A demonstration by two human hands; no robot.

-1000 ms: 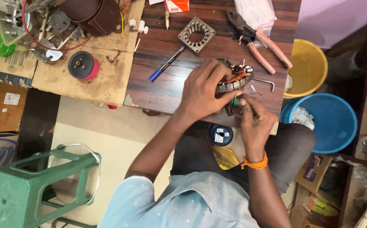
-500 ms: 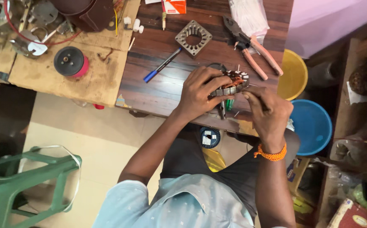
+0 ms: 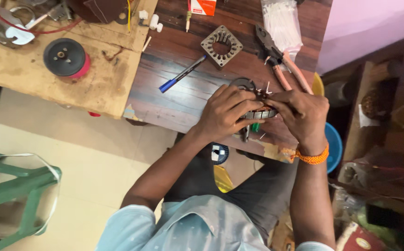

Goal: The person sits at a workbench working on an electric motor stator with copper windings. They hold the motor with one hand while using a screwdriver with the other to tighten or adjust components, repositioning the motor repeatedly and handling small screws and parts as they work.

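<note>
Stator core with copper windings sits clamped between left hand and right hand, fingers closed on it, above the tabletop; winding work appears underway, needing fine fingertip control.

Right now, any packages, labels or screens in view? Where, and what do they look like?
Small box: top edge of the dark wooden table, cut off by the frame; rectangular, red and white.
Clear plastic bag: top right of the table, beside the pliers; holds white cable ties.
Screens or signs: none visible.
</note>
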